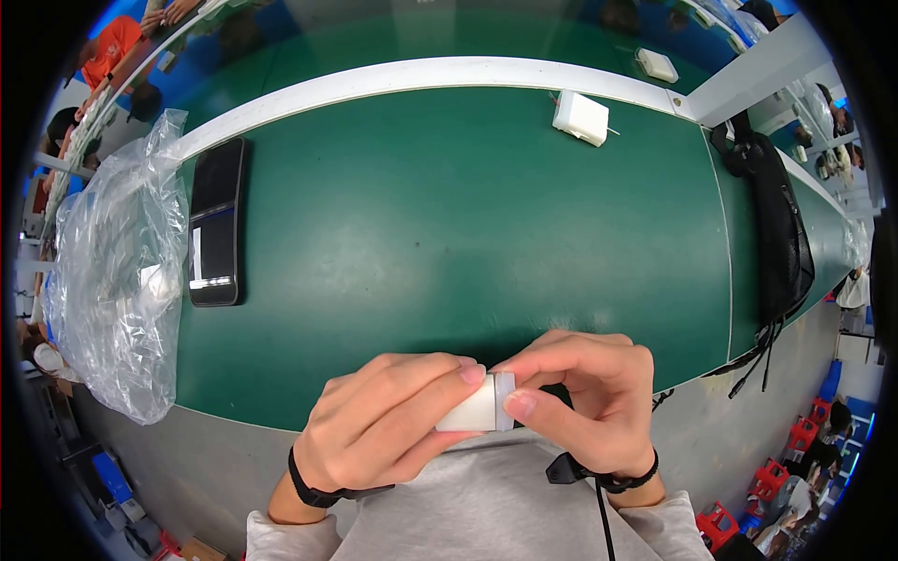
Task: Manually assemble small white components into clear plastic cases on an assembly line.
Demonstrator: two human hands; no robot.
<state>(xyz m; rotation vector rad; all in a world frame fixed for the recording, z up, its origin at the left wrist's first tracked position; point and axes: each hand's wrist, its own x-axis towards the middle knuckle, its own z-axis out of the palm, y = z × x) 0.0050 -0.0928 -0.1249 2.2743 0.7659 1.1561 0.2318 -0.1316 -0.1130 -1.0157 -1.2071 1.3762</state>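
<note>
Just over the near edge of the table, both hands hold a small white plastic box (470,411) with a translucent end piece (505,400). My left hand (385,411) wraps around the white body, its thumb and fingers closed on it. At the other end, my right hand (591,393) pinches the translucent end piece between thumb and index finger. Whether that piece is separate from the body, I cannot tell. Fingers cover part of the box. Each wrist wears a black strap, and a cable hangs from the right one.
On the green table (449,206), a crumpled clear plastic bag (122,271) and a black flat device (217,224) lie left. A white box (582,118) stands far right; another white box (658,65) lies beyond the white rail (449,73). A black bag (781,234) rests right.
</note>
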